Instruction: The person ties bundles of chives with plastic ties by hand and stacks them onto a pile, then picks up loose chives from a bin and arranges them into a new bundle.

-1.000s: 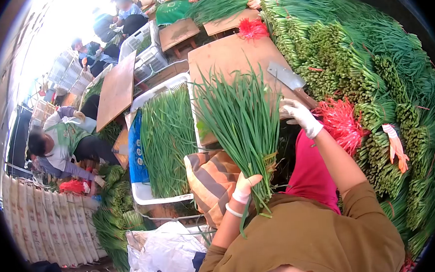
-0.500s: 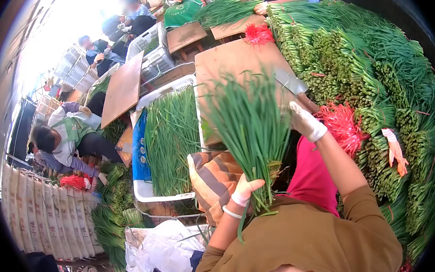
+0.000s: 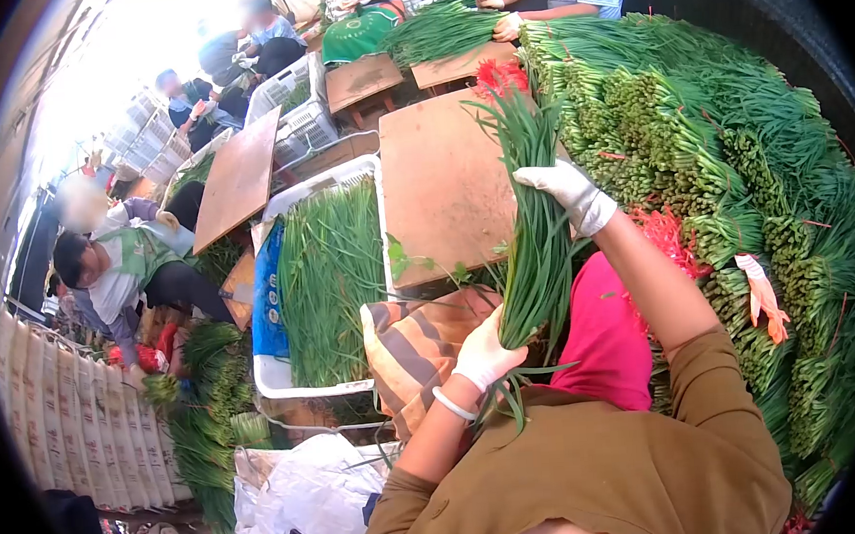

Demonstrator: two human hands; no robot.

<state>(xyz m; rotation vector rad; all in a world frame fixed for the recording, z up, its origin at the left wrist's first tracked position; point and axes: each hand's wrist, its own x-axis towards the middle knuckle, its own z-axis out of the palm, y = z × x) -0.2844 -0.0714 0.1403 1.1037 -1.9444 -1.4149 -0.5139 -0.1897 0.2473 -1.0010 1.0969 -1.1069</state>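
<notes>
A bunch of green chives (image 3: 529, 251) stands slanted in front of me, leaf tips up. My left hand (image 3: 488, 349), in a white glove, is closed around its lower end, and some loose leaves hang below by the wrist. Higher up, my right hand (image 3: 565, 190), also gloved, wraps the leaves from the right and draws them into a narrow bundle. Behind the bunch is a brown wooden board (image 3: 442, 183). A white crate (image 3: 376, 251) full of loose chives stands to the left, with a striped cloth (image 3: 418, 351) at its near corner.
Tied bunches of chives (image 3: 665, 145) are piled high on my right, with an orange-and-white glove (image 3: 762, 297) on them. Red ties (image 3: 669, 242) lie beside my right forearm, more red ties (image 3: 501, 75) at the board's far edge. Several people work further back and left.
My right hand has moved up and left onto the bunch. The leaves, fanned out and blurred before, are now gathered narrow and shifted right. The blade seen on the board is now hidden.
</notes>
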